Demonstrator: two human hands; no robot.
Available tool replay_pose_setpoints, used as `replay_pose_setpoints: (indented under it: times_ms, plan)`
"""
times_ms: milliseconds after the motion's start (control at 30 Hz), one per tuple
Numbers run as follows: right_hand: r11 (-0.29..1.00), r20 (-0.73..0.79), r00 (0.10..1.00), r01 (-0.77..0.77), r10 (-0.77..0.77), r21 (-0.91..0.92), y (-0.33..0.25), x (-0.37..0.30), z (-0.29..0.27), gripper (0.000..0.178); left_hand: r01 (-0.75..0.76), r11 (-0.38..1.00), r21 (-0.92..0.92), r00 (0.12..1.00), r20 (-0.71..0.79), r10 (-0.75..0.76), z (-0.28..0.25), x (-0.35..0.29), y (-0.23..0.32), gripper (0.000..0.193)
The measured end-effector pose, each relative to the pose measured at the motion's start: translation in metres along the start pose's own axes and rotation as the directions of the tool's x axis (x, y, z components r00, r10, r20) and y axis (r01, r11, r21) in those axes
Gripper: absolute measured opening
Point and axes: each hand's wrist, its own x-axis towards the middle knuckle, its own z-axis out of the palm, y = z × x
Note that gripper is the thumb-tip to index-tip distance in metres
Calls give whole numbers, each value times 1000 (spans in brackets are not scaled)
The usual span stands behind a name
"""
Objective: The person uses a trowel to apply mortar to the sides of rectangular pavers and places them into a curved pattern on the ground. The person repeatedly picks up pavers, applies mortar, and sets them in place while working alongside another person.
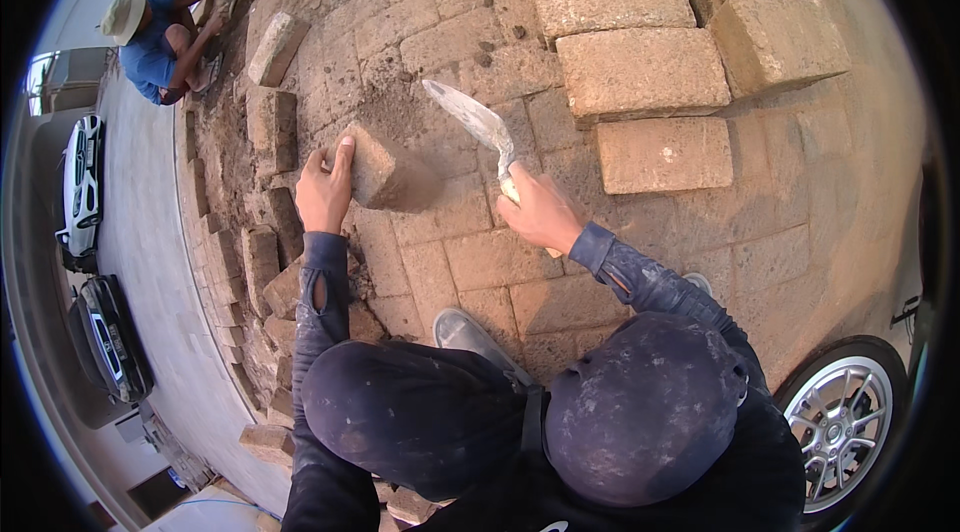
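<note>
Left hand [325, 192]: grip closed on 1 end of a brown brick [385, 172], thumb along its top edge, fingers down the left side. Brick sat tilted in front of the knees, its right side blurred; could not tell whether its underside touched ground. Right hand [545, 212]: grip wrapped fully round the handle of a trowel [470, 117], blade dusty, tip pointing away and leftward, apart from the brick.

Underfoot, brick paving [480, 262] with loose soil [390, 100] heaped just beyond the held brick. To the right, larger pale blocks [640, 67] stood grouped, blocking that side; 1 separate block [665, 154] lay nearest the right hand. Along the left, a ragged line of loose bricks [272, 127] crowded the left forearm. The 2 dark-clad knees [410, 417] and 1 grey shoe [480, 337] covered the near paving.

Farther left, another person [155, 47] crouched in blue top and pale hat, hands near the ground. Beyond the kerb, a white car [82, 177] and a dark car [108, 337]. Lower right, a silver-spoked wheel [840, 422].
</note>
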Motion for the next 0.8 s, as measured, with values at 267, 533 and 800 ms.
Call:
replay_pose_setpoints:
  times_ms: [267, 533, 800]
  plan:
    - [982, 108, 983, 160, -149, -100, 1, 21, 41, 29, 206, 872, -443, 972, 193, -132, 11, -29, -16, 58]
    - [950, 228, 971, 131, -65, -284, -1, 11, 23, 32, -588, 809, 16, 805, 116, 582, -28, -23, -8, 119]
    - [999, 22, 1000, 20, -21, 35, -10, -11, 23, 31, -761, 637, 121, 644, 251, 722, -6, -13, 8, 93]
